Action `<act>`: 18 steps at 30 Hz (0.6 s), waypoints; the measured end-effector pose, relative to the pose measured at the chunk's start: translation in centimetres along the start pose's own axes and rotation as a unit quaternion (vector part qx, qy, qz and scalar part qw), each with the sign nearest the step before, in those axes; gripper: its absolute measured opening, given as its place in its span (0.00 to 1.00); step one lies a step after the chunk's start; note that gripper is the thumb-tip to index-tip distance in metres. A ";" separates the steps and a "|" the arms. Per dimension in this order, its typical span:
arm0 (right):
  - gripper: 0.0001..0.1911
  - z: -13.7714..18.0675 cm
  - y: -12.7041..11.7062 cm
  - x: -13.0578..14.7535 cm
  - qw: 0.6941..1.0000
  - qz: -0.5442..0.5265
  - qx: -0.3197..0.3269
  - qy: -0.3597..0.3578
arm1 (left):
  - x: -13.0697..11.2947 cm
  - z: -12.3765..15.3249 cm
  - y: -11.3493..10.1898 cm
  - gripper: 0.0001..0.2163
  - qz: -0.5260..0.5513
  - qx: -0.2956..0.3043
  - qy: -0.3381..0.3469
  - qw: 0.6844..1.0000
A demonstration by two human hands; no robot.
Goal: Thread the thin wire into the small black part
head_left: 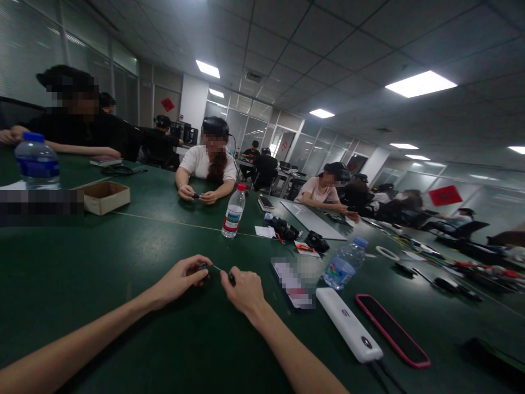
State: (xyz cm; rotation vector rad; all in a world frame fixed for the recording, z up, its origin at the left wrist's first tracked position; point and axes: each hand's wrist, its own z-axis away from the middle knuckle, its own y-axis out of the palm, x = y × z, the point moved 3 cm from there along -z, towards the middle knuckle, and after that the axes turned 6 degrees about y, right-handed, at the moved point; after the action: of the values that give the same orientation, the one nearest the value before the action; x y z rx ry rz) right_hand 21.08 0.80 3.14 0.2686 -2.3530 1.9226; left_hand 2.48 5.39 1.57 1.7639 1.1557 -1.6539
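Between the thumb and fingers of my left hand point(184, 278) is a small dark part point(203, 266), mostly covered by the fingertips and too small to name. My right hand point(246, 291) is closed around a small screwdriver point(232, 278) with a dark handle. Its thin metal shaft points left toward the dark part; whether the tip touches it I cannot tell. Both hands are just above the green tabletop point(164, 339). Beyond them stands a clear bottle with a red cap point(233, 213).
Right of my hands lie a blurred-out phone-sized item point(293, 284), a white device with a cable point(348, 325) and a red-edged black tray point(391, 331). A blue-capped bottle point(345, 264) leans behind them. An open cardboard box point(104, 198) sits far left. Several people sit around.
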 end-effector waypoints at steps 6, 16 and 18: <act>0.26 0.0 -0.1 0.2 1.000 0.011 -0.010 -0.008 | 1.1 -0.3 -0.2 0.21 0.023 -0.025 -0.006 0.999; 0.26 -0.2 0.1 0.0 0.999 0.044 -0.002 0.003 | 0.8 -0.5 -0.2 0.16 0.069 -0.042 0.023 0.996; 0.27 -0.2 0.1 0.1 1.000 0.028 0.005 -0.004 | 0.6 -0.5 -0.2 0.15 0.076 -0.043 0.015 0.996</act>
State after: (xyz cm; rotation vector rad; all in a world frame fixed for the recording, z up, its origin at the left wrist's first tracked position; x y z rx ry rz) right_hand 20.99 1.01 3.13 0.2146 -2.3816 1.9617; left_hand 2.51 6.04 1.07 1.7813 1.0617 -1.4738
